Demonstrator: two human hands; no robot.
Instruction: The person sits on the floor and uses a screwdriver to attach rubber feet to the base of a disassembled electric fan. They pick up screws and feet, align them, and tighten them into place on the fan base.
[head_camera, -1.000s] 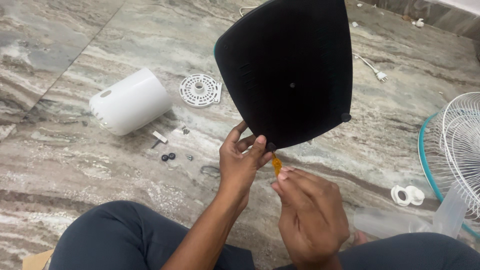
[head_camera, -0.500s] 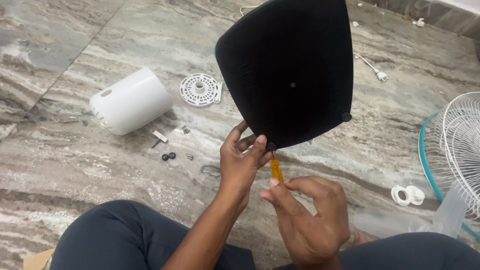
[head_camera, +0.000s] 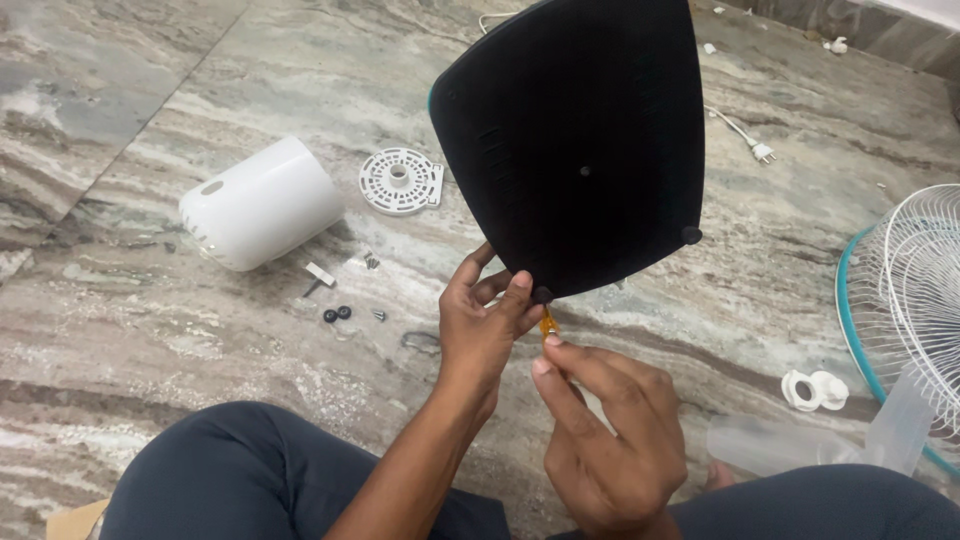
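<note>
A black, roughly square fan base (head_camera: 575, 140) is held tilted up, its underside facing me. My left hand (head_camera: 482, 325) grips its lower corner, thumb and fingers beside a small round rubber foot (head_camera: 542, 294). My right hand (head_camera: 605, 440) is closed around a screwdriver with an amber handle (head_camera: 549, 323), whose tip points up at that foot. Most of the handle is hidden inside my fingers. A second rubber foot (head_camera: 691, 235) sits at the base's right corner.
On the marble floor lie a white cylindrical motor cover (head_camera: 262, 203), a white round vented plate (head_camera: 400, 181), small screws and black caps (head_camera: 337, 313), a white plug and cord (head_camera: 750, 140), a white wire fan guard (head_camera: 915, 300), a white knob (head_camera: 815, 390) and clear fan blades (head_camera: 800, 440).
My right hand shifted its grip up the screwdriver, so less of the amber handle shows now. The base and my left hand stayed in place.
</note>
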